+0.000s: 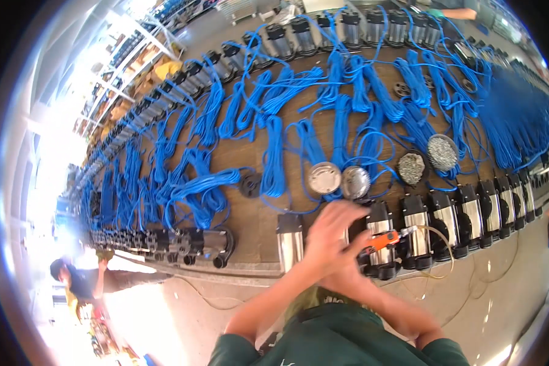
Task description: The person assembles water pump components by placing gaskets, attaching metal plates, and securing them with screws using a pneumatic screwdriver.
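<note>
Dozens of pump motors (448, 222) ranked along the near edge of a brown workbench (250, 207), each trailing a coil of blue cable (274, 165). Judging by the row, roughly midway: black-capped units to the right looking finished, one bare steel cylinder (290, 241) just left of the hands apparently still waiting. Left hand (332, 235) draped, fingers curled, over the pump body (381, 227) at the bench edge; grip not discernible. Right hand (348, 274) mostly hidden beneath it, closure impossible to tell. Orange-handled tool (384, 239) at the fingertips, tan hose (442, 244) looping away. Behind, two shiny steel bowls (323, 178) and two bowls of small grey fasteners (442, 152).
</note>
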